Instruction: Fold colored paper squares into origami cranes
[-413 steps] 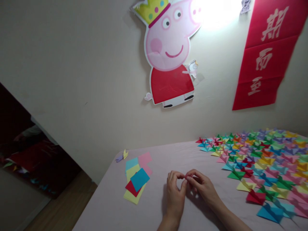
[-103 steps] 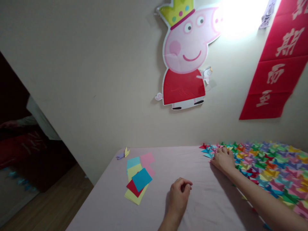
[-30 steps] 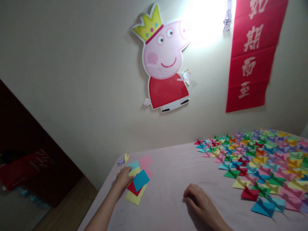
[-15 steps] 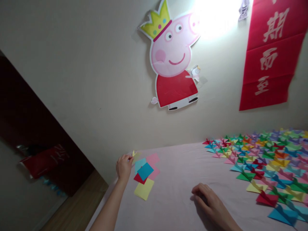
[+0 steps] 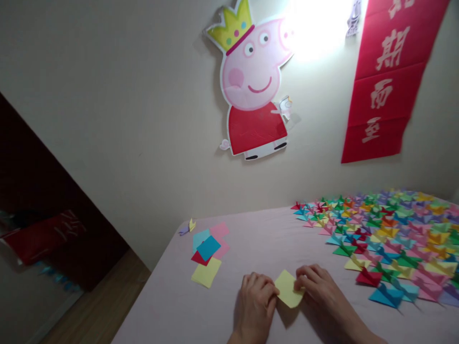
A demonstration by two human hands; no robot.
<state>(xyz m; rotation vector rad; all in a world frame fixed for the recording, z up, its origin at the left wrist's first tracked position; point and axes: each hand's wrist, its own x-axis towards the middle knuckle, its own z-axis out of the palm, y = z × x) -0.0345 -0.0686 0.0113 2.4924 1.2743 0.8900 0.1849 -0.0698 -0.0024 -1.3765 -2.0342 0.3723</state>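
A yellow square of paper (image 5: 289, 288) lies near the front of the pink table (image 5: 258, 241), held between both hands. My left hand (image 5: 255, 301) pinches its left corner with curled fingers. My right hand (image 5: 319, 285) grips its right edge, fingers bent over it. To the left lies a small stack of coloured paper squares (image 5: 207, 250), blue on top, with a yellow sheet (image 5: 206, 273) at its near end.
Rows of folded paper cranes (image 5: 383, 234) in many colours cover the right half of the table. Two tiny folded pieces (image 5: 189, 226) sit at the far left corner. A pig cutout (image 5: 251, 81) and red banner (image 5: 387, 81) hang on the wall. The table's left edge drops to a wooden floor (image 5: 96, 310).
My left hand took a yellow sheet from the stack and brought it to the table's front centre. My right hand rose from the table and joined it on the sheet.
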